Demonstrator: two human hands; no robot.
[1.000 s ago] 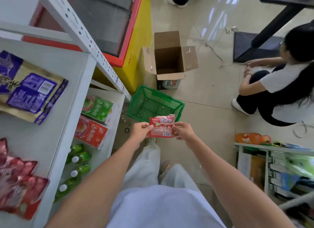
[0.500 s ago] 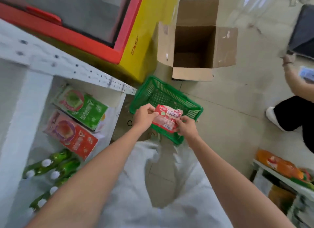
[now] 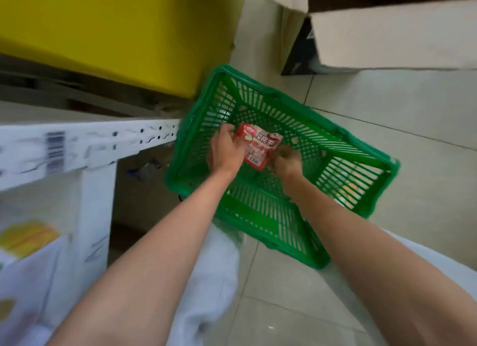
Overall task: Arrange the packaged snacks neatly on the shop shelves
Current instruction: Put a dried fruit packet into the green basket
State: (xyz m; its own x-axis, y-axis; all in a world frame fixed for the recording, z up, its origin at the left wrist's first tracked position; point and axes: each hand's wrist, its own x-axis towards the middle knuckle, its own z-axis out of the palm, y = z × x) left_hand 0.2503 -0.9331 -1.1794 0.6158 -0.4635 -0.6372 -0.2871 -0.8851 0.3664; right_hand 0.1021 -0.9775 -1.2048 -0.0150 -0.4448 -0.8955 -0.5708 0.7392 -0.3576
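Holding one red packet (image 3: 258,145) over the green basket (image 3: 361,152), you have it pinched at both short ends: your left hand (image 3: 224,149) curls its fingers round the left edge, your right hand (image 3: 286,160) nips the right edge between thumb and fingertips. The printed face is up, which lets you read the label before placing it. The packet sits above the basket floor, not on any shelf. The basket stands on the tiled floor, just beside the white shelf (image 3: 85,144), so stock is within reach of the shelf. No other goods are plainly visible in the basket. A cardboard box (image 3: 392,41) stands beyond the basket, and a yellow cabinet (image 3: 116,31) lies behind the shelf. Judgement: this packet is not yet shelved; the two-handed grip keeps it flat. Shelf contents are too blurred to assess.
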